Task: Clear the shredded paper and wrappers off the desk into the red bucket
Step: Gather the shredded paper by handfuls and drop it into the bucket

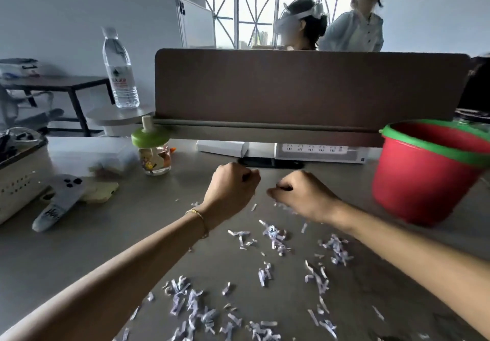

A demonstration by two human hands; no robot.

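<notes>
Grey desk (79, 247), shreds (273, 237) scattered near me, bucket (424, 170) far right. My left hand (230, 184) and right hand (299, 194) are curled; contents hidden, can't tell. Gathering step, I judge; next, carry to bucket.

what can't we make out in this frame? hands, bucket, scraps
- Left hand, right hand: head view, fingers curled away from the camera; whether they hold scraps is hidden.
- Red bucket: inside hidden by its near wall; right side cut off by the frame edge.
- Shredded paper: print too small and blurred to read.
</notes>
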